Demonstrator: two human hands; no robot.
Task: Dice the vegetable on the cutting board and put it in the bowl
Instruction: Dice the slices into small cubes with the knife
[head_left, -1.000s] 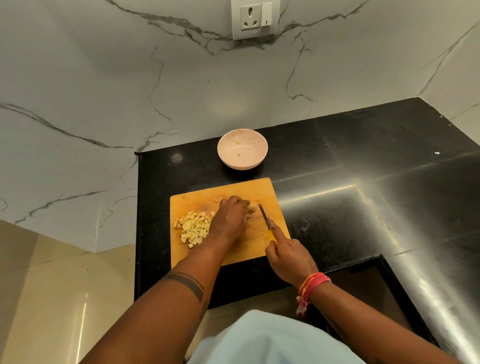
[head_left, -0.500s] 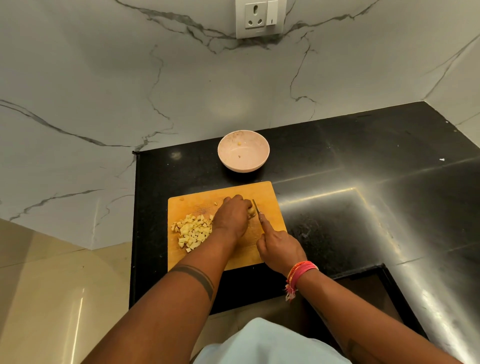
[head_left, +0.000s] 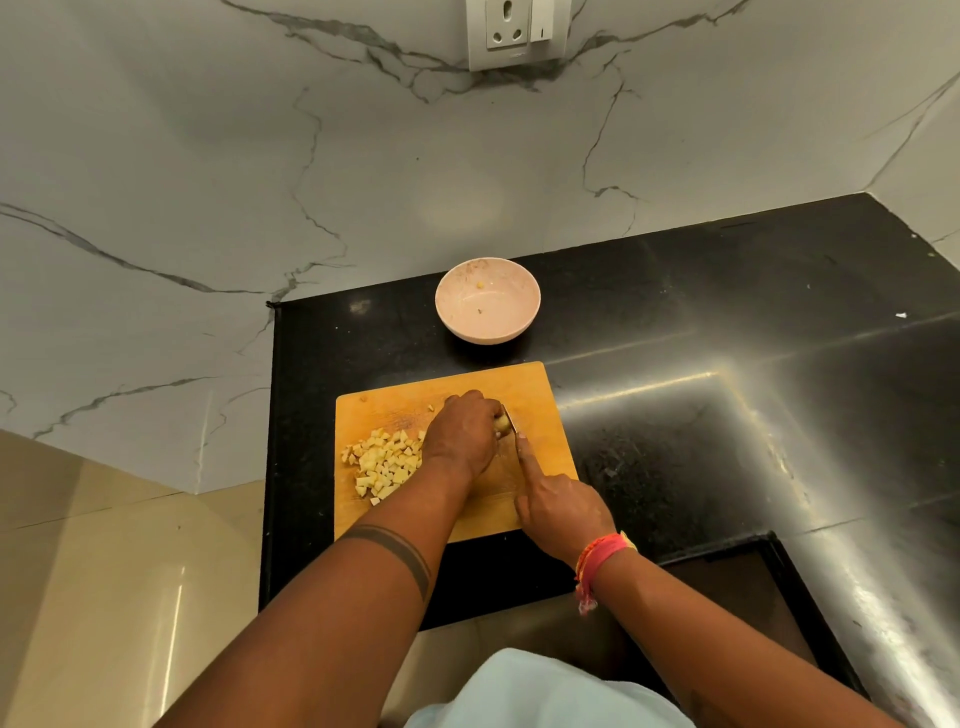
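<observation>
From the head camera, a wooden cutting board (head_left: 540, 415) lies on a black countertop (head_left: 727, 338) near the left end, against a marble-patterned wall (head_left: 260, 182). The left hand (head_left: 465, 434) sits on the middle of the board with its fingers curled down over a small pale piece of vegetable (head_left: 501, 424), pinning it in place. The right hand (head_left: 558, 506) grips a knife (head_left: 510, 423), index finger stretched along its spine, and the blade stands just beside the left fingertips against that piece; the handle is hidden inside the palm. A heap of diced pieces (head_left: 387, 462) lies on the board's left part, just beside the left wrist. A pink bowl (head_left: 487, 300) stands beyond the board's far edge, apart from it, with only a couple of tiny scraps inside. A red-and-orange thread band (head_left: 602, 558) circles the right wrist, and a wall socket (head_left: 517, 34) sits high on the wall.
</observation>
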